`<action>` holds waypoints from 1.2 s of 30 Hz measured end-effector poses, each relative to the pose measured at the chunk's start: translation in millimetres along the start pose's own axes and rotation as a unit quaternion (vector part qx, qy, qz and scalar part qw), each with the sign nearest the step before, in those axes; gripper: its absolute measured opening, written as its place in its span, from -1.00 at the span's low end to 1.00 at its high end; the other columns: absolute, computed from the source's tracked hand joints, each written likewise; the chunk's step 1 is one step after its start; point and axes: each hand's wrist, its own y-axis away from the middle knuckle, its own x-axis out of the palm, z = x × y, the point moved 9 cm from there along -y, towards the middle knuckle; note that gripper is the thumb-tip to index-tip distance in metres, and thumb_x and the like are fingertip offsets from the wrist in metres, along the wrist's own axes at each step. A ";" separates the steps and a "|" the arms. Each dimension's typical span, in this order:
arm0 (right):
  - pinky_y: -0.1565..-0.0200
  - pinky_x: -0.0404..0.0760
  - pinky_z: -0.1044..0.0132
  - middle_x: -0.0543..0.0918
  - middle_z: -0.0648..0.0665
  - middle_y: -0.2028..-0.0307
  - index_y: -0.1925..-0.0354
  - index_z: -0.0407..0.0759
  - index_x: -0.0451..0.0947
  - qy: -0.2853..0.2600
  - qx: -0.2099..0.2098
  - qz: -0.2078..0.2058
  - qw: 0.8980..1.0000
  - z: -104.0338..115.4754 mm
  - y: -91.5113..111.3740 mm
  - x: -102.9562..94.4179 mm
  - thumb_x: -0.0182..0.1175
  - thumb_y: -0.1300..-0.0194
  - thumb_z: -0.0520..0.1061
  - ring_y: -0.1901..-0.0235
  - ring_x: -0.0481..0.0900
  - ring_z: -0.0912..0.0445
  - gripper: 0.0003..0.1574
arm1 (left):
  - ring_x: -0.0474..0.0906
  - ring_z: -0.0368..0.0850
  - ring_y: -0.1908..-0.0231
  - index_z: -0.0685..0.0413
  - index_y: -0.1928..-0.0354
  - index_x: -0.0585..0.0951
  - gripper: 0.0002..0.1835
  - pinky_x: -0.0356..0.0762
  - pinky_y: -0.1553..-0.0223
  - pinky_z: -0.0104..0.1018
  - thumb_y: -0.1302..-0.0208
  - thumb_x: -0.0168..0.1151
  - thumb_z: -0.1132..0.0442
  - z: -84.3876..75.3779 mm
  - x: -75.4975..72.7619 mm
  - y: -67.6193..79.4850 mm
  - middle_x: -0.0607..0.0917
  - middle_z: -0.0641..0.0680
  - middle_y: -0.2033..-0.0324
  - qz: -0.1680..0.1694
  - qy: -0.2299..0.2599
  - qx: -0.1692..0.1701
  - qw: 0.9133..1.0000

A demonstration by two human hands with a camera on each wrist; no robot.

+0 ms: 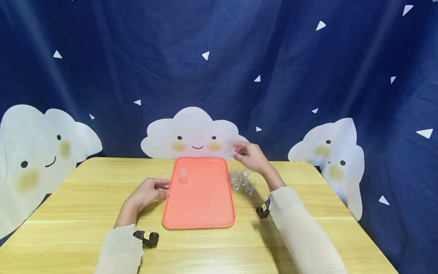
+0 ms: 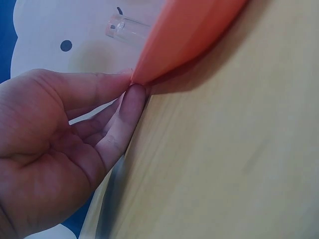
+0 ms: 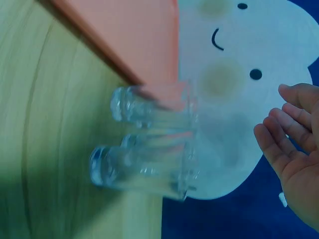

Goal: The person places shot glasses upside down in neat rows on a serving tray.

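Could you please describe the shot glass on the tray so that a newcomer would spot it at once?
On the wood-grain table is a coral-red rectangular tray. Toward the tray's far left corner sits a small clear shot glass. It is the only glass on the tray; the other shot glasses cluster beside its right edge.

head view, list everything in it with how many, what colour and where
tray: one, orange-red, on the table
glasses: five, clear, one on the tray, four grouped right of it
table: one, light wood, below the tray
backdrop: one, dark blue, behind the table
clouds: three, white, printed on the backdrop
triangles: several, white, scattered on the backdrop
wrist cameras: two, black, one per wrist
sleeves: two, cream, on the forearms
left hand: one, bare, pinching the tray's left edge
right hand: one, bare, near the grouped glasses
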 end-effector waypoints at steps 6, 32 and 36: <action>-0.03 0.69 0.04 0.74 -0.24 0.16 -0.18 -0.35 0.60 0.016 0.005 -0.010 1.000 -15.3 6.6 -8.5 0.29 -0.37 -0.26 0.14 0.71 -0.06 -0.56 | 0.69 0.09 0.00 0.50 -0.30 0.47 -0.46 0.71 0.02 -0.21 -0.28 0.27 0.49 0.3 0.2 -0.5 0.66 0.34 -0.07 -0.001 0.000 0.002 1.000; -0.07 0.66 -0.06 0.71 -0.40 0.07 -0.14 -0.47 0.56 0.059 0.056 0.015 0.997 -86.4 38.1 -15.9 0.28 -0.34 -0.30 0.08 0.70 -0.16 -0.57 | 0.70 0.11 0.00 0.46 -0.29 0.50 -0.47 0.69 0.00 -0.20 -0.27 0.28 0.50 -0.1 0.8 1.1 0.67 0.34 -0.09 0.000 -0.008 0.008 1.000; -0.09 0.65 -0.07 0.71 -0.38 0.09 -0.13 -0.49 0.56 0.062 0.055 0.018 0.996 -93.1 40.8 -12.3 0.28 -0.32 -0.32 0.07 0.70 -0.17 -0.57 | 0.70 0.10 0.00 0.46 -0.29 0.50 -0.48 0.69 0.01 -0.21 -0.27 0.27 0.50 -0.7 0.5 0.9 0.67 0.34 -0.09 -0.002 -0.009 0.008 1.000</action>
